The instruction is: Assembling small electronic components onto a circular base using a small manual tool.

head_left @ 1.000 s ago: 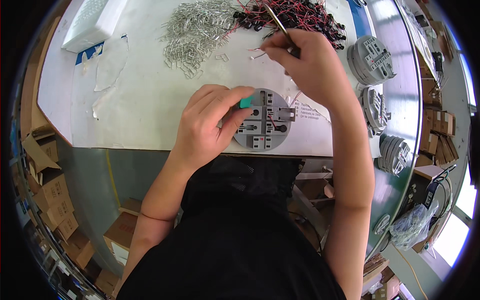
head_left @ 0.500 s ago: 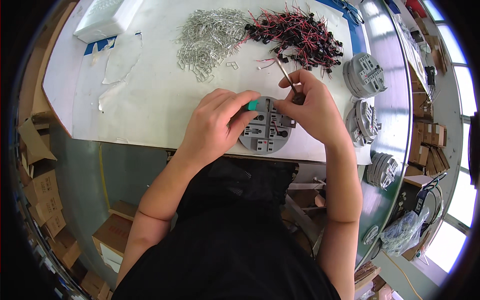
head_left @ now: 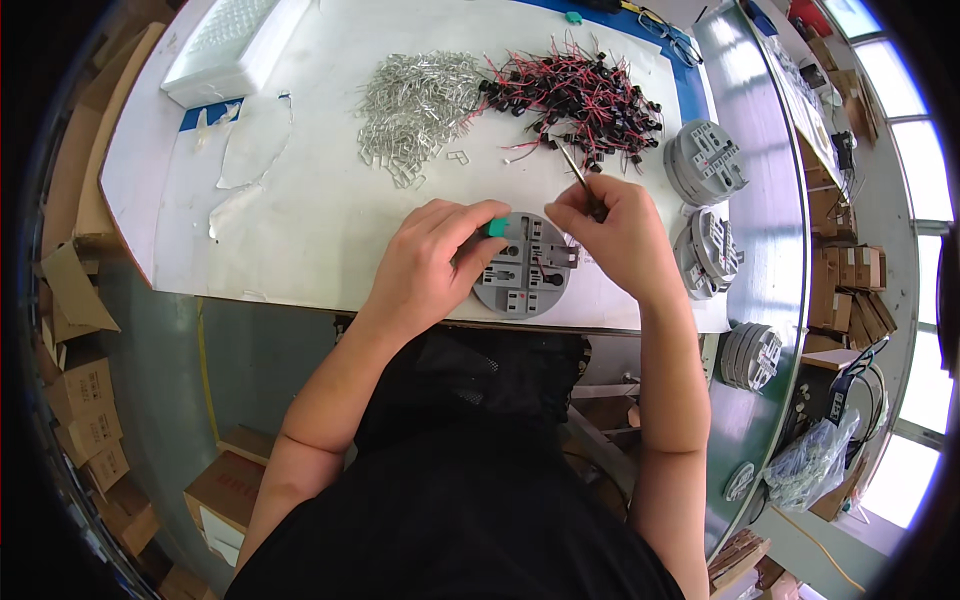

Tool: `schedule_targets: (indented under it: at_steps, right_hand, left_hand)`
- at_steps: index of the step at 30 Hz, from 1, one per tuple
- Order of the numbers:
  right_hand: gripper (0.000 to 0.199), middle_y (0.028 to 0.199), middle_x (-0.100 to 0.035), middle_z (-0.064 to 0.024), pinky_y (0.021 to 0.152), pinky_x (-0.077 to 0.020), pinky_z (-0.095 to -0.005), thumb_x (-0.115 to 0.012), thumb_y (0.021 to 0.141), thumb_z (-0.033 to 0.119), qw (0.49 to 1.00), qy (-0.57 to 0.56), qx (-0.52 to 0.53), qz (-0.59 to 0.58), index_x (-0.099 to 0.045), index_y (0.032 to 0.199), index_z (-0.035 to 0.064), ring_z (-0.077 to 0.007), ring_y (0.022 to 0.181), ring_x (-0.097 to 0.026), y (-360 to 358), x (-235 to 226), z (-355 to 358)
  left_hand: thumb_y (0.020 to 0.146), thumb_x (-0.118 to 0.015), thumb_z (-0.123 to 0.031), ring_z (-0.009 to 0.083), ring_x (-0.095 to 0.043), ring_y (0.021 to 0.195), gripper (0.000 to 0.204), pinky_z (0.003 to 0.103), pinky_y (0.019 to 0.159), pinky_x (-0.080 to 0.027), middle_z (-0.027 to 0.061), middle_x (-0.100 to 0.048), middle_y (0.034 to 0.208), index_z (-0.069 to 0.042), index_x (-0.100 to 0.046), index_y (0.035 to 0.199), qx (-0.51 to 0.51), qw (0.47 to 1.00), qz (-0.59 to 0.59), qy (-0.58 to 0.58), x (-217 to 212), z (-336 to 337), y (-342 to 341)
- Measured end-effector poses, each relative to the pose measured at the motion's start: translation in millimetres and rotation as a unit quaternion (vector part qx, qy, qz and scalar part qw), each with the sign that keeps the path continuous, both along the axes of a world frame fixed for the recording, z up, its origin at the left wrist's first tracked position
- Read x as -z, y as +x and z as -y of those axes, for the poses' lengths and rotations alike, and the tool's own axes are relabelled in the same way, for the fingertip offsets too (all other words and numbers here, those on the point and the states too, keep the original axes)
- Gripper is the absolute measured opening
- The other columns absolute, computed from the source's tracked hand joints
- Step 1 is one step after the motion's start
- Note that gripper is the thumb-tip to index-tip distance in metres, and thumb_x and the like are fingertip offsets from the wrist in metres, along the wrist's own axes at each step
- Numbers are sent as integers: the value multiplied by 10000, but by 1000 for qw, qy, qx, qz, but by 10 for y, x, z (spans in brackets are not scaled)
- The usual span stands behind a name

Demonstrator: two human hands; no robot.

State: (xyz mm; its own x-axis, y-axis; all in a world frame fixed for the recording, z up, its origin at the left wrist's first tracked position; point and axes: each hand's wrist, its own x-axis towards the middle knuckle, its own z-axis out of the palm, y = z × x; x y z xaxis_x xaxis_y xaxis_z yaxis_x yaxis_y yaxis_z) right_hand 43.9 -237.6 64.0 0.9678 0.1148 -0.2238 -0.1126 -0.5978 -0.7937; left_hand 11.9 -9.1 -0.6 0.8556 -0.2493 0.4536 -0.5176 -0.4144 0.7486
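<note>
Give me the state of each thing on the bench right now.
Left hand: resting on the round grey fixture, fingertip by a green piece.
Right hand: gripping a thin tool.
Round grey fixture: flat, near bench edge.
Metal clips: loose heap.
Red-wired parts: tangled pile.

Person's in a plain black short-sleeved top, loose-ish fabric with no print or logo that I can see, filling the bottom of the view. Both forearms are bare, no watch, no bracelets, no gloves on the left hand (head_left: 432, 262) or the right hand (head_left: 612, 232). Can't spot any rings either, fingers are too small to be sure.
</note>
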Motion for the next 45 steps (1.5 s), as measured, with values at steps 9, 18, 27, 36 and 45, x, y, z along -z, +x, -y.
schedule_targets:
  at_steps: [9,18,27,36,45]
  right_hand:
    - [222,798,-688,-11,676,-484,-264,-765,987,178,999,47,12,0,-731,989,-41,-56,728,-561,-77,269,82]
    - [227,808,-685,-4,683,-484,-262,-747,1003,190,984,135,106,58,-733,1009,-36,-61,746,-566,-387,441,65]
    - [223,842,-728,-106,687,-533,-325,-770,963,169,972,146,133,128,-730,1055,-30,-146,725,-641,-510,491,96]
    - [698,1198,-729,-151,969,-558,-466,-958,754,191,708,-379,482,350,-668,1386,131,-375,1162,-683,-2358,109,1622]
    - [1095,1407,-677,-234,1072,-530,-461,-1023,653,288,787,-238,547,159,-477,1596,184,-406,1305,-661,-2905,425,2106]
  left_hand:
    - [894,-817,-82,283,-682,837,334,406,798,-547,81,-748,916,-67,-731,1217,-1,999,-37,-14,-13,9,11]
    - [882,-812,-78,339,-705,798,308,426,781,-580,133,-750,917,-59,-765,1186,61,979,-1,193,-389,282,167]
    - [884,-795,-72,353,-704,870,303,427,783,-566,146,-720,955,-44,-779,1185,109,975,-37,190,-390,365,245]
    - [1029,-706,-123,273,-624,1060,386,379,882,-547,103,-664,1199,-120,-722,1414,107,983,-40,141,-120,172,140]
    - [1062,-666,-187,286,-602,1114,396,390,923,-536,110,-653,1249,-140,-698,1454,117,986,-32,116,-39,141,129]
